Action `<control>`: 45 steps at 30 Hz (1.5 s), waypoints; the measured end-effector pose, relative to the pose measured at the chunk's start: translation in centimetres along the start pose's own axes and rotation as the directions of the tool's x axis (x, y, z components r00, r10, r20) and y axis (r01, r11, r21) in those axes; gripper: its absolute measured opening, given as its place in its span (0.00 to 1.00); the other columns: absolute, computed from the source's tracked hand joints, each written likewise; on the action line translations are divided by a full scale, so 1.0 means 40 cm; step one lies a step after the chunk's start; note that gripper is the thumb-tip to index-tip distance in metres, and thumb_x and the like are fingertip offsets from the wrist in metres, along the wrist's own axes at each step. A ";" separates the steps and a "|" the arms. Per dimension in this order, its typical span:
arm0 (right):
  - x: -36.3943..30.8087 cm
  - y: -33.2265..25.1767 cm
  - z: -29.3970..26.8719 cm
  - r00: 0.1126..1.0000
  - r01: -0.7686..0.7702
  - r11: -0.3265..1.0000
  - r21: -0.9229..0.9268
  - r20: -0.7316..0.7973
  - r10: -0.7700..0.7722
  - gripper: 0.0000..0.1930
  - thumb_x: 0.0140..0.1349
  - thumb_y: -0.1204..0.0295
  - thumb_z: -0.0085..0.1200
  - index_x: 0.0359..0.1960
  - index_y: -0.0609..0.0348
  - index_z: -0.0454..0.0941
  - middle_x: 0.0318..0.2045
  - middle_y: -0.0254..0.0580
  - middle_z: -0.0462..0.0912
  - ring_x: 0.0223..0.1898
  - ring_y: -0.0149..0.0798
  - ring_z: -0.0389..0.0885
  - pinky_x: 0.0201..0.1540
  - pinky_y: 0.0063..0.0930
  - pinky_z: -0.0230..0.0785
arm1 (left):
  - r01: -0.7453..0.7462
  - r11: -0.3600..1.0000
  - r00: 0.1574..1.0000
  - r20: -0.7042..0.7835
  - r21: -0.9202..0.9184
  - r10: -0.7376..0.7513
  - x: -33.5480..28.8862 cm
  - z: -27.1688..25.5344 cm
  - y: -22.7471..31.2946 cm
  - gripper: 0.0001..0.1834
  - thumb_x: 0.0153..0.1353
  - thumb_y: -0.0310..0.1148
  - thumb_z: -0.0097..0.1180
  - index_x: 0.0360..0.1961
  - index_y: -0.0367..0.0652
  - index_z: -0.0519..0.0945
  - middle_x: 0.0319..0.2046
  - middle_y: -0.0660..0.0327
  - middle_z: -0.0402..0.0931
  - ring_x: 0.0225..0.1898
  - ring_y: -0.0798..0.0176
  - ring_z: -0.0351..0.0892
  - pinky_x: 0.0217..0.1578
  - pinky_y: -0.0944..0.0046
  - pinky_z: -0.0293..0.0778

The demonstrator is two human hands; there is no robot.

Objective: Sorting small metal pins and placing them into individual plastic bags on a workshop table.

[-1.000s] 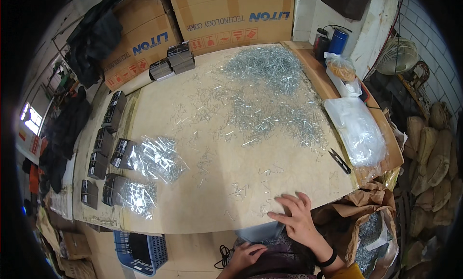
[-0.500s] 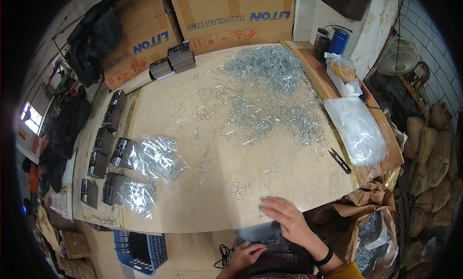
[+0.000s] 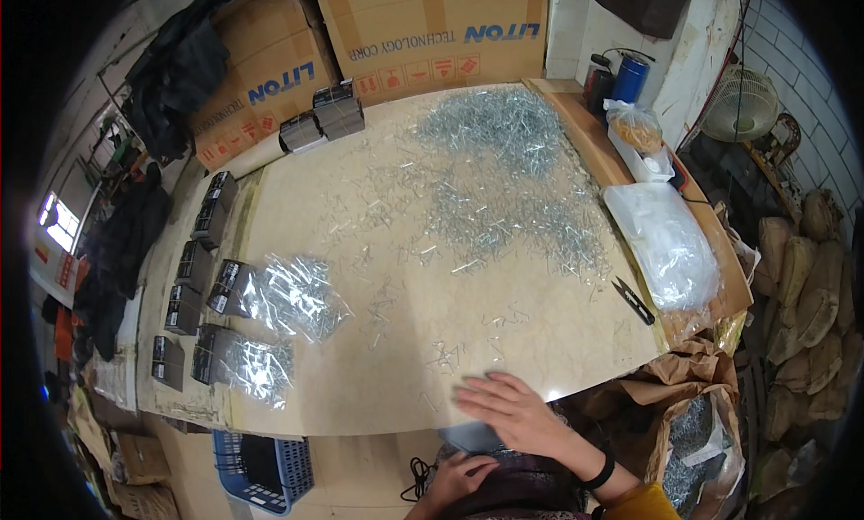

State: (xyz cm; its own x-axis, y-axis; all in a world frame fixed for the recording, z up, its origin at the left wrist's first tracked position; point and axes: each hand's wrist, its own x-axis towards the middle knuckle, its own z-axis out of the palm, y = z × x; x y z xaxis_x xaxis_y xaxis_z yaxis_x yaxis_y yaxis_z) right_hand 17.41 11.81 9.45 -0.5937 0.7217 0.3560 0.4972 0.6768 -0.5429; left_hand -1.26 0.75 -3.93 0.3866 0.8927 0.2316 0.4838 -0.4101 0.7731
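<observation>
My right hand point(image 3: 511, 414) lies palm down at the table's near edge, its fingers stretched out to the left over the surface. Just below that edge is a smooth blue-grey container point(image 3: 470, 437), partly covered by my right hand; what lies inside is hidden. My left hand point(image 3: 463, 477) is closed, low in front of my body, with its fingers at the container's near side. Small bent metal wire pieces point(image 3: 445, 354) are scattered on the tabletop just beyond my right fingers. Larger heaps of the same pieces point(image 3: 495, 129) spread across the far right part.
Stacks of dark cards point(image 3: 212, 210) and clear bags of metal pieces point(image 3: 297, 295) line the left side. Black snips point(image 3: 634, 302) lie at right, near a pile of clear plastic bags point(image 3: 666, 246). Below are a blue basket point(image 3: 295, 475) and an open paper sack point(image 3: 670, 470).
My right hand has swept left and lowered along the table's near edge. Several metal pieces beside it there no longer show. My left hand stays in place.
</observation>
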 end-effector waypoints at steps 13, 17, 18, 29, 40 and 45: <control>-0.036 0.065 -0.042 0.998 -0.046 0.998 -0.032 -0.043 0.044 0.20 0.58 0.77 0.52 0.54 0.59 0.77 0.56 0.41 0.79 0.64 0.43 0.69 0.70 0.46 0.55 | -0.024 1.000 0.999 0.048 0.020 0.023 0.019 -0.022 0.027 0.06 0.52 0.31 0.69 0.32 0.47 0.87 0.33 0.70 0.84 0.27 0.63 0.77 0.31 0.66 0.77; 0.035 0.112 -0.057 0.916 -0.272 0.960 0.061 -0.289 0.278 0.27 0.51 0.89 0.43 0.55 0.62 0.75 0.58 0.48 0.76 0.65 0.49 0.67 0.70 0.44 0.55 | 0.009 0.998 1.000 0.000 -0.066 -0.009 0.015 -0.017 0.022 0.06 0.53 0.33 0.69 0.32 0.47 0.87 0.33 0.72 0.85 0.24 0.62 0.74 0.29 0.65 0.77; 0.055 0.123 -0.055 0.838 -0.407 0.909 0.089 -0.360 0.410 0.27 0.51 0.89 0.43 0.55 0.62 0.75 0.59 0.50 0.75 0.65 0.51 0.67 0.70 0.43 0.55 | 0.010 0.998 1.000 -0.001 -0.064 -0.010 0.013 -0.018 0.021 0.06 0.53 0.33 0.69 0.32 0.47 0.87 0.33 0.72 0.85 0.24 0.62 0.74 0.29 0.65 0.77; -0.002 0.058 -0.054 0.991 -0.074 0.988 0.132 0.118 0.059 0.31 0.47 0.91 0.46 0.57 0.60 0.74 0.62 0.43 0.73 0.67 0.44 0.65 0.73 0.40 0.52 | 0.009 0.999 1.000 0.007 -0.051 -0.009 0.017 -0.026 0.033 0.06 0.53 0.32 0.68 0.33 0.46 0.86 0.34 0.72 0.85 0.24 0.62 0.74 0.29 0.66 0.77; 0.077 0.058 0.035 0.998 -0.056 0.988 -0.147 -0.033 0.051 0.24 0.54 0.83 0.50 0.55 0.60 0.75 0.62 0.45 0.71 0.66 0.48 0.65 0.71 0.47 0.51 | -0.001 0.996 1.000 0.018 -0.088 0.002 0.024 -0.024 0.040 0.06 0.53 0.29 0.67 0.34 0.44 0.86 0.36 0.72 0.84 0.25 0.61 0.75 0.31 0.66 0.78; 0.041 0.055 -0.020 0.993 -0.122 0.950 -0.288 -0.028 0.119 0.21 0.56 0.76 0.56 0.54 0.51 0.77 0.57 0.45 0.74 0.63 0.47 0.68 0.70 0.55 0.48 | -0.022 0.998 1.000 0.013 -0.062 0.022 0.023 -0.032 0.040 0.06 0.53 0.29 0.68 0.33 0.45 0.86 0.35 0.72 0.84 0.25 0.61 0.75 0.31 0.65 0.78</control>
State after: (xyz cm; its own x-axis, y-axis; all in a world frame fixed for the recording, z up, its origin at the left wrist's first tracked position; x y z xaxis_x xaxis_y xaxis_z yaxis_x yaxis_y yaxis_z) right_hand 18.04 14.62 9.46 -0.5124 0.8008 0.3100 0.7271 0.5967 -0.3396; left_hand -1.13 1.16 -1.72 0.4072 0.8808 0.2414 0.4255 -0.4169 0.8032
